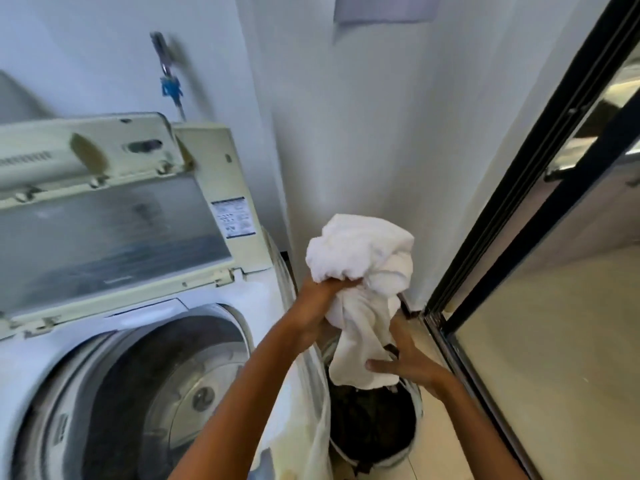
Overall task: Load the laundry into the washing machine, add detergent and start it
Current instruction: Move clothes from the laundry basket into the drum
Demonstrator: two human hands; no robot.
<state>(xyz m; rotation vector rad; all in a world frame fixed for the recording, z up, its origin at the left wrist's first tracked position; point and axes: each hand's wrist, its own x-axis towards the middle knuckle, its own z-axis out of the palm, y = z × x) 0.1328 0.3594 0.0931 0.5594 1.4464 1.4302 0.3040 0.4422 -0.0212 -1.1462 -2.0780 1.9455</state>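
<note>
Your right hand (405,362) pinches the lower end of the white cloth (363,271), just above the basket (414,427) of dark clothes on the floor. Your left hand (318,299) has its grip bunched tight round the cloth's middle, lifting it beside the washer (242,299). The drum (166,386) lies open under the raised lid (104,209).

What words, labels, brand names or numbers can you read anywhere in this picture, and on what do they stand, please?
None can be read.
Sticker on the raised lid of the washing machine: printed rows, too small and blurred to read.
Dark strip of marks along the lid's upper edge: blurred, unreadable.
White cloth held in both hands: no print visible.
</note>
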